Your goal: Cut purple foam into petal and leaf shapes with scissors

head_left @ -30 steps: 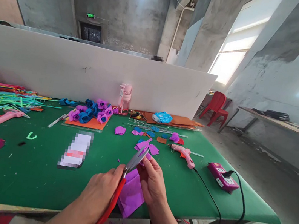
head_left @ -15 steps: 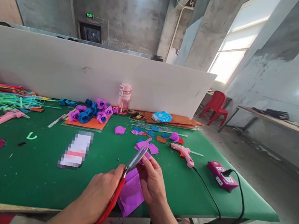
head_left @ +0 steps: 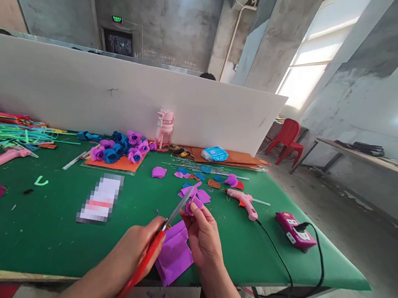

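Note:
My left hand is closed round the red handles of a pair of scissors, whose blades point up and away, close to my right hand. Between the thumb and fingers of my right hand is a small piece of purple paper. Below the hands, a larger folded sheet of purple paper lies at the table's front edge. Just beyond the fingertips, cut purple petals rest on the green table.
A pink glue gun lies to the right, its cord trailing near a purple power strip. Purple and blue paper flowers sit at the back beside a pink bottle. Another glue gun and pipe cleaners lie left.
The scissors blades have shifted slightly left and away from the small purple piece. My right hand has turned a little, showing more of that piece.

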`<state>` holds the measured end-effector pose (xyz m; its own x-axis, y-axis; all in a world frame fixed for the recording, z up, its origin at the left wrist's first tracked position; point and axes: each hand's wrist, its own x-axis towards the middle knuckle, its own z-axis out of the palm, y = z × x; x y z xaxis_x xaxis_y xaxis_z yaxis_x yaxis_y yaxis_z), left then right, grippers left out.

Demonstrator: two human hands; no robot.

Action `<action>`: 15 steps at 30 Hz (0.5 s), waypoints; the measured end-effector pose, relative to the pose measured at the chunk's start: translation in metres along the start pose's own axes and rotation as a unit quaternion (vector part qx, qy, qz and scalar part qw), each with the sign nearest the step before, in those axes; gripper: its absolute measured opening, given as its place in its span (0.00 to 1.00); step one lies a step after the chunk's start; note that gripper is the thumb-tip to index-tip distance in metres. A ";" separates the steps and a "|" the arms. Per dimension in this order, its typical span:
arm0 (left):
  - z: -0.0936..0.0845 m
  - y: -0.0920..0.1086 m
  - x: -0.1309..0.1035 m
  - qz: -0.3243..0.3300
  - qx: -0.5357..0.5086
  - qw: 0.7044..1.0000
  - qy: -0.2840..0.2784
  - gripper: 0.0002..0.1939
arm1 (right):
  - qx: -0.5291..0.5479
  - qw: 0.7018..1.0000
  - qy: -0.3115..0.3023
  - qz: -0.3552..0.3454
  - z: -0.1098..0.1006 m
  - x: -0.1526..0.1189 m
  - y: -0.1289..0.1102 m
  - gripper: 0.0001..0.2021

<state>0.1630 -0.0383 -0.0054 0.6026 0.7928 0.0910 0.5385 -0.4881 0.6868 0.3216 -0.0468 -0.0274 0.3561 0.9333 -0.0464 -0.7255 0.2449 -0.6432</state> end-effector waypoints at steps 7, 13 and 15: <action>-0.002 0.004 0.014 -0.029 -0.369 0.921 0.124 0.27 | 0.012 0.999 -0.008 0.051 0.018 -0.019 0.025 0.06; 0.000 0.000 0.014 -0.042 -0.426 0.886 0.181 0.24 | 0.015 0.996 -0.034 0.077 0.025 -0.026 0.040 0.05; -0.004 -0.004 0.014 -0.030 -0.405 0.897 0.174 0.23 | -0.011 0.996 -0.041 0.080 0.021 -0.023 0.038 0.06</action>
<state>0.1668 -0.0239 -0.0034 0.2908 0.9434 0.1596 -0.1257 -0.1277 0.9838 0.2738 -0.0533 -0.0348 0.1870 0.9784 -0.0885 -0.7554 0.0856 -0.6497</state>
